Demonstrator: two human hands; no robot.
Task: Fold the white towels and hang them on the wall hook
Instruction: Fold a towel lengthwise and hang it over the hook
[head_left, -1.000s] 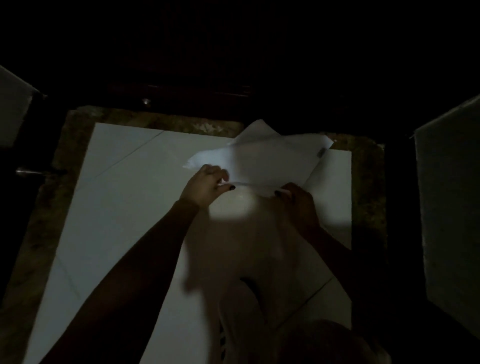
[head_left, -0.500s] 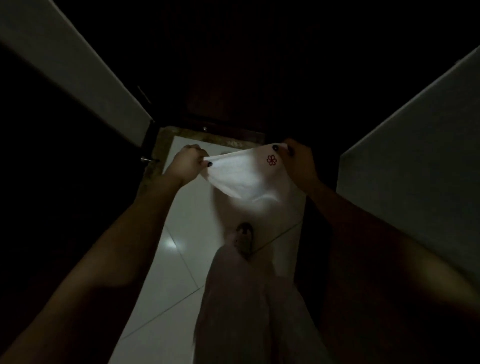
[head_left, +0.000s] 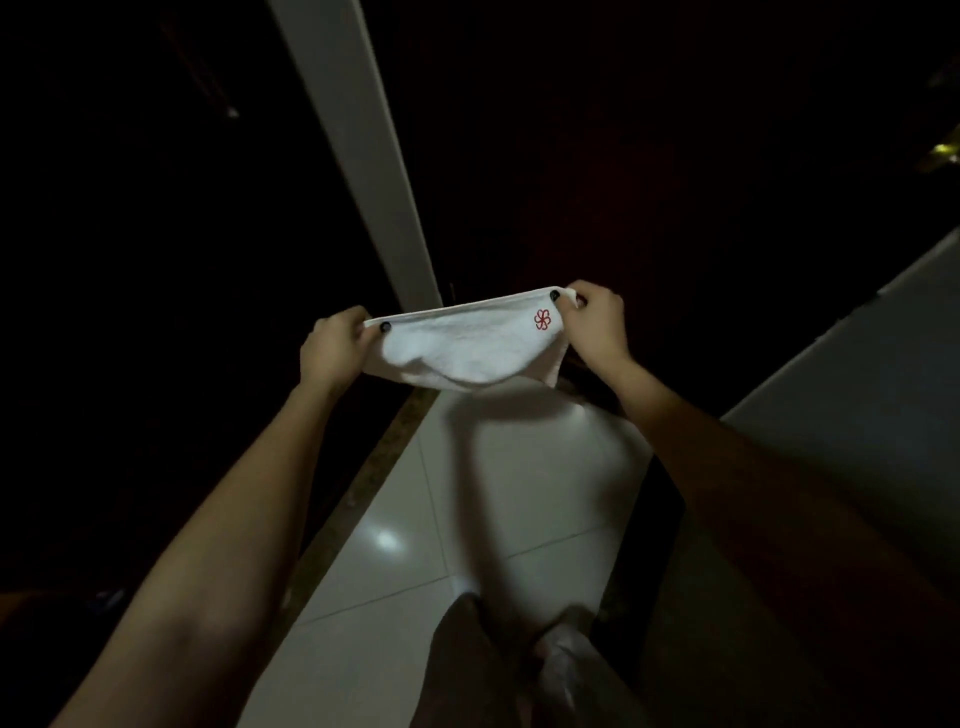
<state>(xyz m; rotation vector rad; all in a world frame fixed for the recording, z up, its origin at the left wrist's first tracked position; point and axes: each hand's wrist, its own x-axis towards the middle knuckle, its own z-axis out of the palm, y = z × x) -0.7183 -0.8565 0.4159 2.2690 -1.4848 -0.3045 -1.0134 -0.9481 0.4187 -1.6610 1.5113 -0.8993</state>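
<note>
Fingers (head_left: 349, 318) of left hand (head_left: 335, 349) and right hand (head_left: 597, 325) pinch corners of the folded white towel (head_left: 467, 348), now raised off the floor (head_left: 519, 499) below them; hanging seems next.

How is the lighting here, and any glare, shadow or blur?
Head view: very dim, surroundings nearly black; only the towel, left hand, right hand and floor are lit. Head view: small glare spot on a tile, the towel's shadow beneath, legs at the bottom blurred.

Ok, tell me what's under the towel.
Below the towel: glossy white floor tiles with its shadow, not touching it. The floor strip it covers from view is hidden.
</note>
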